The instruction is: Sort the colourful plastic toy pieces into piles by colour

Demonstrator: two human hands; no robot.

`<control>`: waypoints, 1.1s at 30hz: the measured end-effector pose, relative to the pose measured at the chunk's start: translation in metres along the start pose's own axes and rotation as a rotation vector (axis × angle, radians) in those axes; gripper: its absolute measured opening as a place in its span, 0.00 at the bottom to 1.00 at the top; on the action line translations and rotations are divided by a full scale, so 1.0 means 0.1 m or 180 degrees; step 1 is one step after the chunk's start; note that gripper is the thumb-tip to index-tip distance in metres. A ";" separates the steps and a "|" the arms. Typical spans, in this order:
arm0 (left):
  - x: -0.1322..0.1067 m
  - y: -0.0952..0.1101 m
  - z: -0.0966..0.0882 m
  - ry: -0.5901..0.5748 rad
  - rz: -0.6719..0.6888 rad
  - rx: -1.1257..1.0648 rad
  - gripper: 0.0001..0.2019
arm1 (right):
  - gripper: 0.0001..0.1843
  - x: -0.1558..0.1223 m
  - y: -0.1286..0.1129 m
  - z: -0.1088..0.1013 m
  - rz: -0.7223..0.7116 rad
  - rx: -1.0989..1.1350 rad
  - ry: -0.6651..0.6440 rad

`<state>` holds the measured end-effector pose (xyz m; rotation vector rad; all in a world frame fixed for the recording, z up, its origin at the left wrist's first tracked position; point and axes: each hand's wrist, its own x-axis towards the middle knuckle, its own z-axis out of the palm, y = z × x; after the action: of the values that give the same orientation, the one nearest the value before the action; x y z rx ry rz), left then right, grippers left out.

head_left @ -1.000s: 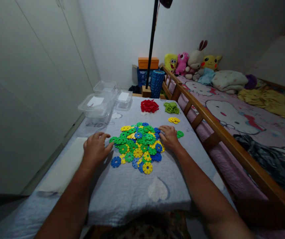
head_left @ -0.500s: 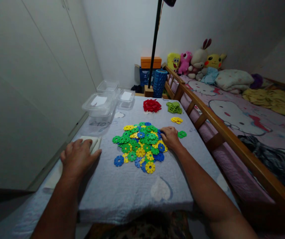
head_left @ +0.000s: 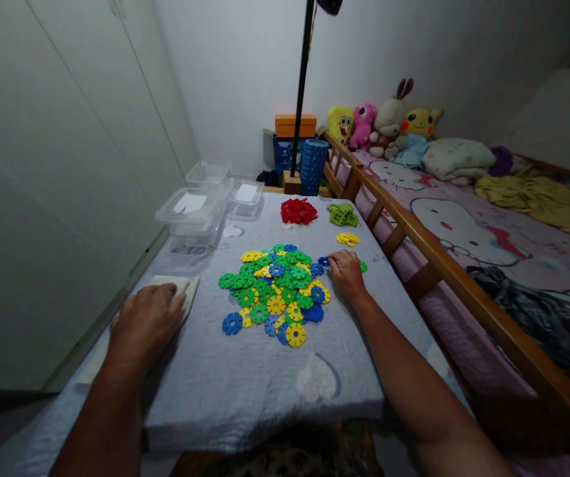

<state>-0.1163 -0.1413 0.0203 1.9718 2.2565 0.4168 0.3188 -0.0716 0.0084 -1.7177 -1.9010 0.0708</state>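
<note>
A mixed heap of green, yellow and blue notched plastic discs (head_left: 276, 305) lies in the middle of the table. At its right side my right hand (head_left: 347, 270) pinches a blue notched disc (head_left: 323, 262) between thumb and fingertips, just off the heap's edge. Past that hand, partly hidden by it, a few green discs (head_left: 363, 266) lie on the cloth. My left hand (head_left: 146, 323) rests, fingers stretched out, on a folded white sheet (head_left: 190, 291) that could be paper or cloth.
Farther back lie small piles of yellow discs (head_left: 348, 239), red pieces (head_left: 299, 211) and light green pieces (head_left: 343, 214). Clear lidded boxes (head_left: 193, 215) stand at the back left. A wooden bed rail (head_left: 389, 205) runs along the right, and a dark pole (head_left: 301, 93) rises behind the table.
My right hand has drawn a blue disc slightly away from the heap, to the right. My left hand stays on the white sheet, and the whole view has shifted a little.
</note>
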 end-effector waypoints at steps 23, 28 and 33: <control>0.02 -0.09 -0.20 -0.0370 -0.0241 0.0975 0.36 | 0.13 -0.90 0.65 -0.85 0.0988 0.0837 -0.0613; 0.01 0.00 -0.28 -0.0460 -0.0288 0.1024 0.34 | 0.13 -0.96 0.72 -0.83 0.0925 0.0585 -0.0596; 0.02 0.11 -0.34 -0.0599 -0.0378 0.1183 0.31 | 0.13 -0.98 0.66 -0.82 0.0868 0.0437 -0.0486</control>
<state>-0.1150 -0.1424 0.0560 1.9150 2.4454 -0.2092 0.4155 -0.1783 0.0137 -1.9105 -1.7087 0.4376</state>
